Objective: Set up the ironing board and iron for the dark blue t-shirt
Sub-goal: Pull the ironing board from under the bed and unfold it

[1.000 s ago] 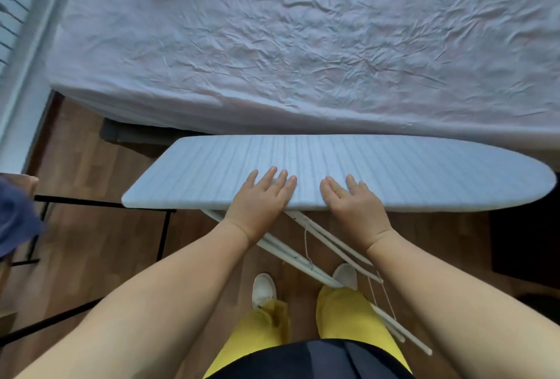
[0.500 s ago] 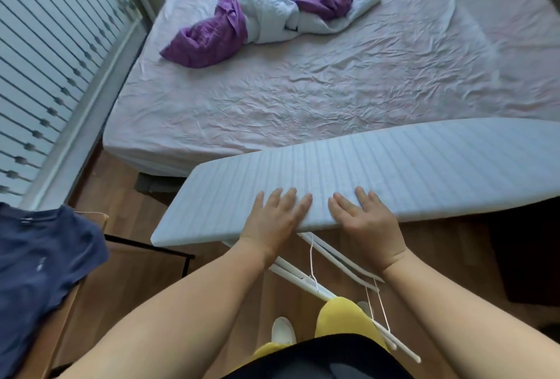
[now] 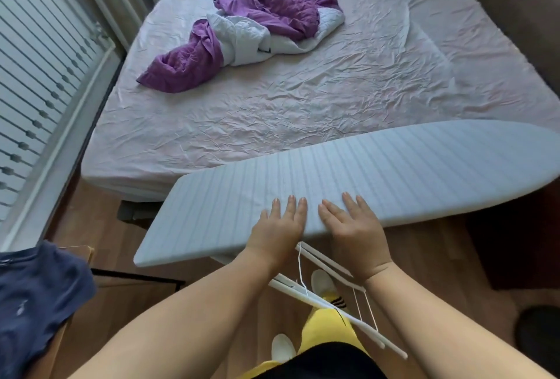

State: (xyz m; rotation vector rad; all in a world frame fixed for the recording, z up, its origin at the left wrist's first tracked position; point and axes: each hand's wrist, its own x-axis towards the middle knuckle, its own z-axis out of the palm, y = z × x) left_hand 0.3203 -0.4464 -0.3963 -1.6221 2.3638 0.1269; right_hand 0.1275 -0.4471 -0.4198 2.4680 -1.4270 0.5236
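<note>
Your ironing board (image 3: 348,178) is up and open: its striped top lies level in front of the bed (image 3: 303,100), close along the bed's near edge, with the rounded nose out to the board's right end and the white legs (image 3: 321,284) spread beneath it. Your left hand (image 3: 280,227) and right hand (image 3: 353,227) both lie flat on the board's near edge, side by side near its middle, fingers spread and laid on top of the cover rather than closed around anything; whether the thumbs hook under the edge you cannot tell. So the unfolding looks done, and you seem to be steadying or nudging the board into place. The dark blue t-shirt (image 3: 33,303) sits off the board's square left end, lower and nearer you, draped over a wooden stand (image 3: 78,250), not yet on the board. No iron shows anywhere, so fetching it is left, as is laying the shirt out.
</note>
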